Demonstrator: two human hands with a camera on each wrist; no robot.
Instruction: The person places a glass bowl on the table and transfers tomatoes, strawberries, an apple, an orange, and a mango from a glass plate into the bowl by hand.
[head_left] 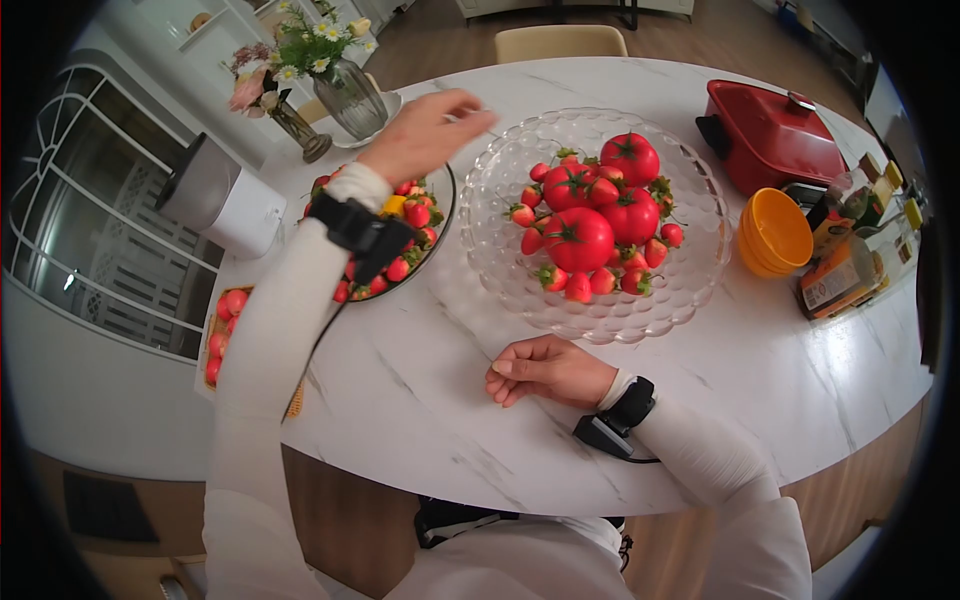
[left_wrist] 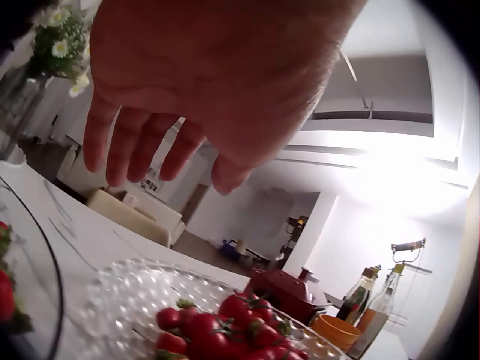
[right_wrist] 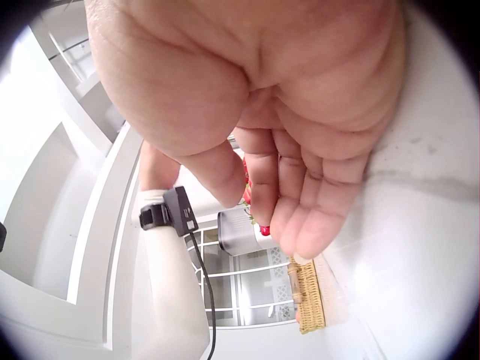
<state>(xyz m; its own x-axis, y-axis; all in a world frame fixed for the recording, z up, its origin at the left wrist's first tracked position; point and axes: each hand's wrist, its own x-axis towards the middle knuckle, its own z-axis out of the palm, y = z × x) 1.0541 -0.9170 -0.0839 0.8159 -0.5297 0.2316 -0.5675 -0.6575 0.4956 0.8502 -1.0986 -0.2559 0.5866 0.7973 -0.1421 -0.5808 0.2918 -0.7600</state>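
Note:
My left hand [head_left: 425, 132] hovers between two plates, and its fingers hang free with nothing in them in the left wrist view. Below its wrist sits a dark-rimmed plate [head_left: 452, 205] of strawberries [head_left: 398, 269]. To its right stands a clear bumpy glass platter [head_left: 500, 290]. Large tomatoes [head_left: 580, 240] are piled at the middle of that platter, with several strawberries [head_left: 578, 288] around them. My right hand [head_left: 550, 370] rests on the table near the platter's front edge. Its fingers are loosely curled and hold nothing, as the right wrist view shows.
A red lidded pot [head_left: 770, 140], stacked orange bowls [head_left: 773, 235] and bottles [head_left: 850, 270] stand on the right. Flowers in a glass vase [head_left: 352, 98] and a white-and-grey appliance [head_left: 235, 205] are at the left. A wicker basket [right_wrist: 309, 300] of red fruit lies at the left edge.

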